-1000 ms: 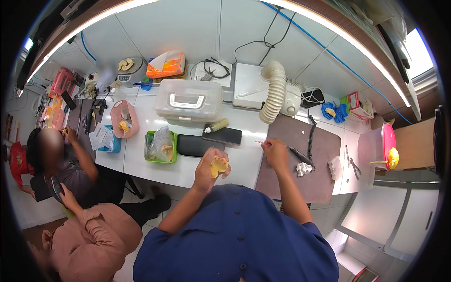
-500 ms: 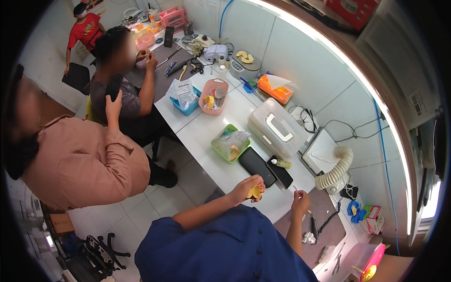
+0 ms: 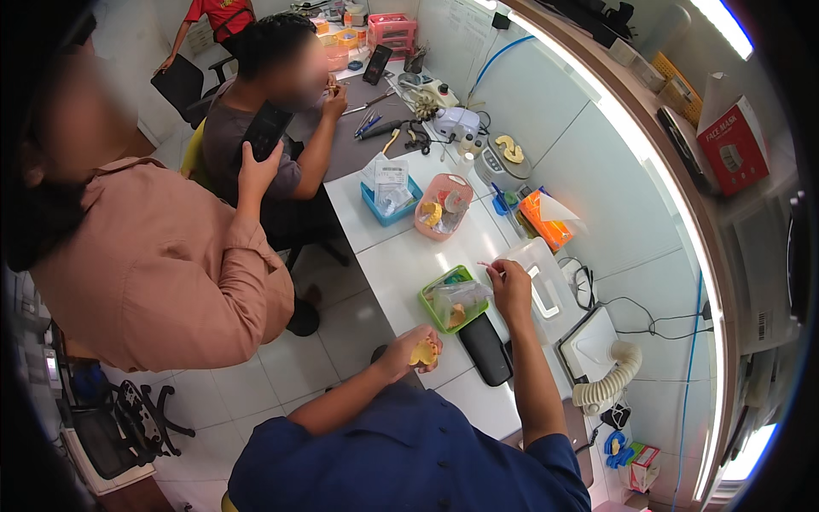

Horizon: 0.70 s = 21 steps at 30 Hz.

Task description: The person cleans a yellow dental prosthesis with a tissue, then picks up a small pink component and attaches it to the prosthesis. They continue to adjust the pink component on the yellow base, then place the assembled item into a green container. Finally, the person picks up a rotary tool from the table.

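Note:
My left hand (image 3: 408, 352) is closed around a small yellow tooth-shaped model (image 3: 422, 353), held just off the near edge of the white table (image 3: 401, 256). My right hand (image 3: 510, 286) reaches out over the table and pinches a thin stick (image 3: 488, 265) between its fingertips. It hovers beside a green tray (image 3: 429, 296) with a clear plastic bag in it. A black flat case (image 3: 486, 348) lies between my two hands. A clear plastic box with a handle (image 3: 548, 286) stands just right of my right hand.
Farther along the table are a pink tray (image 3: 445, 224), a blue tray (image 3: 374, 197) with papers, and an orange bag (image 3: 546, 224). A white ribbed hose (image 3: 610, 386) lies at the right. A person in a tan shirt (image 3: 162, 264) stands at my left; another sits beyond (image 3: 256, 128).
The view has swung further left along the table. My right hand has moved from the dark mat to beside the green tray. My left hand still holds the yellow model.

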Each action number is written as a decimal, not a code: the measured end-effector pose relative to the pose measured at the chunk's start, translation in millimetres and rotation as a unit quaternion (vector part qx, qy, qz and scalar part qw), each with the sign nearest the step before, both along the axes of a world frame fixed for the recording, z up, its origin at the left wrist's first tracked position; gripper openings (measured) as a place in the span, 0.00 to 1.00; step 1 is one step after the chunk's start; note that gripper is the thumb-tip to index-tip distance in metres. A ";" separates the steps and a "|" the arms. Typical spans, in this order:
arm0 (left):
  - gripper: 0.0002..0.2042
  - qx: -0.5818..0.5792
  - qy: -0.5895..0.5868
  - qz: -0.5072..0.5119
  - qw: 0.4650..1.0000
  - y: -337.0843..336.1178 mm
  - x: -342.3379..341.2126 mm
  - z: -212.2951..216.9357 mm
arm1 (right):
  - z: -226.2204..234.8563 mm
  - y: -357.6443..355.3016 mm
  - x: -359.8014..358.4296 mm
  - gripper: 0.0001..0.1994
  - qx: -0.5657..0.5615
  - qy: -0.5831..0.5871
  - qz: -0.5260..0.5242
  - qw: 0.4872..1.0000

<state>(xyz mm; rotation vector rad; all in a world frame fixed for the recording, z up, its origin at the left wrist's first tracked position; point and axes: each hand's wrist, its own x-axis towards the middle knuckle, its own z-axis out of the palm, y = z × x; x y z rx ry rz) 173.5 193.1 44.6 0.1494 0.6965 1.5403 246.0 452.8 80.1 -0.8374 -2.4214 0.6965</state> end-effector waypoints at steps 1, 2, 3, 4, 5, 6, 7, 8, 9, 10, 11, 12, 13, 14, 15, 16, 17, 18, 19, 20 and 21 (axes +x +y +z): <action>0.17 0.005 -0.005 0.001 1.000 -1.9 -8.7 -4.7 | -4.5 8.4 -17.6 0.08 0.012 -0.037 0.009 0.999; 0.17 0.002 -0.001 0.006 1.000 -3.0 -16.4 -8.5 | -9.8 15.5 -32.8 0.08 0.024 -0.076 0.016 0.997; 0.18 -0.001 0.003 0.009 1.000 -2.4 -24.9 -11.3 | -15.3 21.8 -45.5 0.08 0.036 -0.115 0.023 0.993; 0.18 -0.005 0.005 0.015 1.000 -2.8 -31.8 -14.8 | -21.7 27.3 -56.8 0.08 0.029 -0.153 0.018 0.988; 0.18 -0.010 0.003 0.020 1.000 -2.5 -38.8 -18.6 | -25.5 34.4 -67.3 0.08 0.025 -0.193 0.014 0.981; 0.18 -0.014 0.000 0.024 1.000 -2.8 -46.5 -22.5 | -29.8 39.7 -75.1 0.08 0.021 -0.233 0.009 0.972; 0.19 -0.017 -0.005 0.033 0.999 -0.3 -52.4 -25.1 | -33.4 44.3 -82.4 0.08 0.016 -0.268 -0.003 0.963; 0.19 -0.014 -0.012 0.037 0.999 2.3 -58.3 -25.8 | -41.5 49.5 -85.8 0.08 0.027 -0.291 0.008 0.956; 0.20 -0.010 -0.020 0.041 0.999 6.0 -64.2 -25.7 | -50.6 55.7 -88.1 0.08 0.039 -0.315 0.019 0.948; 0.20 -0.010 -0.024 0.048 0.998 6.9 -70.8 -26.4 | -59.5 58.1 -95.1 0.09 0.048 -0.334 0.033 0.941; 0.21 -0.004 -0.038 0.051 0.998 9.4 -75.3 -31.4 | -68.0 61.1 -101.6 0.08 0.068 -0.373 0.031 0.925; 0.22 0.000 -0.049 0.053 0.997 12.4 -79.5 -34.2 | -75.2 65.6 -104.8 0.08 0.084 -0.391 0.045 0.915; 0.22 -0.001 -0.058 0.058 0.997 11.7 -85.3 -36.7 | -83.7 65.7 -109.6 0.08 0.096 -0.407 0.063 0.906; 0.23 -0.002 -0.067 0.062 0.996 11.6 -90.2 -39.4 | -91.4 66.9 -112.8 0.08 0.109 -0.422 0.080 0.896; 0.23 -0.001 -0.077 0.066 0.995 12.8 -92.5 -42.7 | -97.0 71.5 -113.3 0.09 0.102 -0.438 0.075 0.890; 0.24 -0.001 -0.083 0.071 0.994 13.2 -96.4 -45.5 | -98.9 72.5 -117.3 0.10 0.093 -0.439 0.083 0.890; 0.24 0.000 -0.089 0.076 0.993 13.0 -100.5 -48.9 | -100.9 72.9 -119.3 0.11 0.085 -0.440 0.090 0.890; 0.24 -0.003 -0.093 0.078 0.993 10.7 -105.0 -53.3 | -104.1 72.0 -121.6 0.12 0.076 -0.441 0.097 0.889; 0.24 -0.001 -0.099 0.078 0.992 11.8 -107.7 -57.8 | -104.2 74.3 -121.9 0.12 0.067 -0.446 0.097 0.887; 0.24 0.000 -0.105 0.078 0.991 13.9 -111.9 -62.8 | -105.2 75.3 -122.0 0.12 0.052 -0.440 0.096 0.892; 0.24 0.006 -0.110 0.076 0.991 16.9 -118.0 -69.3 | -106.8 75.6 -122.0 0.12 0.036 -0.434 0.094 0.895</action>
